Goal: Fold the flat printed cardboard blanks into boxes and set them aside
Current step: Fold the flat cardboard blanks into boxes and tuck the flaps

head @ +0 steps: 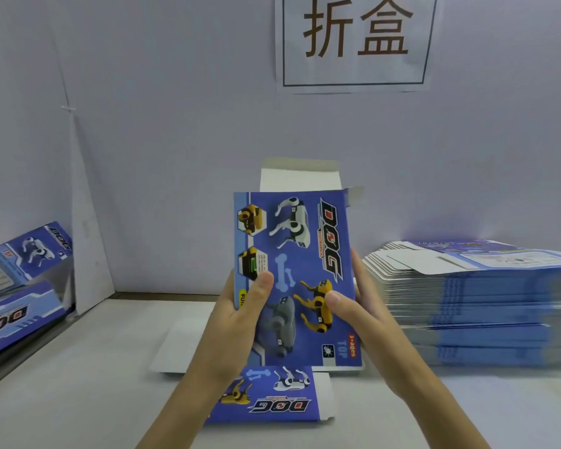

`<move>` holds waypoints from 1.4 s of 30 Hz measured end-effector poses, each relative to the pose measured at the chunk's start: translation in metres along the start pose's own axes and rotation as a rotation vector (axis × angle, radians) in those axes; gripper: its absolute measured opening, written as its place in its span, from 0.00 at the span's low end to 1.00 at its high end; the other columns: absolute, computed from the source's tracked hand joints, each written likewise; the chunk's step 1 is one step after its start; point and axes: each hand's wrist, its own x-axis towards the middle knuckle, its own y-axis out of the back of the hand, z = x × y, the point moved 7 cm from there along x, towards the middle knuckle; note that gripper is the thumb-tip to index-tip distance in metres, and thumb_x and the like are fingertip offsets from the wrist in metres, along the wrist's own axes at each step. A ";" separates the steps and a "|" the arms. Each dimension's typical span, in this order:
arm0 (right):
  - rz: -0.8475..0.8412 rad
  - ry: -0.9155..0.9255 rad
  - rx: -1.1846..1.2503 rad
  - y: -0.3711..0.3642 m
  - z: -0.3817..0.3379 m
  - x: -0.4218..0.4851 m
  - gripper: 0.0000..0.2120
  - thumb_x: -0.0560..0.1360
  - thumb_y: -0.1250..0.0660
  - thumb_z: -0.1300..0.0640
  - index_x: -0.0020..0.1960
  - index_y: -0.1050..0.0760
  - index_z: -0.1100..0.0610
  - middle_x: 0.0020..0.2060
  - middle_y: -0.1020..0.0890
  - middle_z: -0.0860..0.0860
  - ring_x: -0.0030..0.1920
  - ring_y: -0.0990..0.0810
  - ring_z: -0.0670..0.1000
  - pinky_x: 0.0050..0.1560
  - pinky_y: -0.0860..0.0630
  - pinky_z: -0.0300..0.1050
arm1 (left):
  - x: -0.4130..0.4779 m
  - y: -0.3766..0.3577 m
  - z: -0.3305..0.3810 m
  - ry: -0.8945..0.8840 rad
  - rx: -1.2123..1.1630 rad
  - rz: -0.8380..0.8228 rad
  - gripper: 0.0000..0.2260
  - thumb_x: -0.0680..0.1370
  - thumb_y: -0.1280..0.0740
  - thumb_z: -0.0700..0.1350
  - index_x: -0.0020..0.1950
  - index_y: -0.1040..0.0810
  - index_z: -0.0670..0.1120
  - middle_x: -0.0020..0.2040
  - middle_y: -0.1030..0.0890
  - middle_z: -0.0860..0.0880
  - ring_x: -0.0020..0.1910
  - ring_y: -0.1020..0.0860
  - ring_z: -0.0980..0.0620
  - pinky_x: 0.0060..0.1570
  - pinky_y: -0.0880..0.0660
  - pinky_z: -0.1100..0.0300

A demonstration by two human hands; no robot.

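box blank (305, 254): held up above the table in the middle of the view, blue printed face toward the camera, print turned sideways; white flaps stand open at its top edge.
left hand (237, 319): grips the blank's left edge, thumb pressed on the printed face; the other fingers are behind the card and hidden.
right hand (363, 315): grips the right edge, thumb on the yellow dog picture; the other fingers show only along the edge, the rest hidden behind.
lower printed panel (272, 396): below the wrists, print upside down; cannot tell whether it is joined to the held blank or lies loose.
white sheet (172, 348): flat on the table (78, 367), largely covered by the arms and the blank.
stack of blanks (486, 303): on the right, blurred, cut off by the frame edge.
folded boxes (23, 254): far left, leaning, cut off at the edge.
sign (357, 40): on the wall, its top cropped.
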 end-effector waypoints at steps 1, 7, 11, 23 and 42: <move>-0.010 0.007 -0.011 -0.002 -0.001 0.000 0.39 0.67 0.27 0.47 0.72 0.44 0.33 0.58 0.19 0.40 0.57 0.17 0.49 0.43 0.18 0.44 | 0.001 0.002 -0.001 -0.002 0.013 0.012 0.24 0.69 0.36 0.63 0.56 0.23 0.46 0.38 0.16 0.54 0.37 0.17 0.52 0.36 0.19 0.57; -0.027 -0.008 -0.056 -0.007 0.000 -0.002 0.50 0.59 0.24 0.41 0.74 0.48 0.32 0.64 0.24 0.41 0.59 0.19 0.47 0.43 0.18 0.42 | 0.001 0.007 0.003 -0.017 -0.020 0.054 0.16 0.71 0.35 0.58 0.51 0.21 0.49 0.34 0.17 0.54 0.30 0.18 0.55 0.25 0.25 0.67; -0.051 -0.023 -0.086 -0.012 0.000 -0.003 0.47 0.60 0.25 0.41 0.71 0.48 0.30 0.58 0.22 0.35 0.57 0.18 0.44 0.41 0.18 0.41 | 0.001 0.015 0.004 0.005 -0.048 0.081 0.17 0.71 0.35 0.57 0.51 0.21 0.46 0.32 0.17 0.50 0.27 0.19 0.54 0.21 0.27 0.65; 0.004 0.021 -0.133 -0.015 0.004 -0.001 0.39 0.61 0.26 0.40 0.69 0.36 0.40 0.55 0.17 0.42 0.54 0.16 0.51 0.41 0.18 0.44 | 0.009 0.019 0.008 0.056 0.086 -0.286 0.26 0.69 0.29 0.52 0.66 0.31 0.60 0.54 0.17 0.58 0.52 0.18 0.56 0.43 0.22 0.66; 0.045 -0.291 -0.589 -0.030 0.035 -0.013 0.23 0.60 0.37 0.34 0.56 0.29 0.27 0.45 0.16 0.38 0.43 0.15 0.48 0.48 0.24 0.46 | 0.086 0.212 0.051 -0.024 -0.097 0.483 0.22 0.81 0.39 0.52 0.74 0.35 0.47 0.65 0.29 0.52 0.65 0.31 0.51 0.63 0.33 0.57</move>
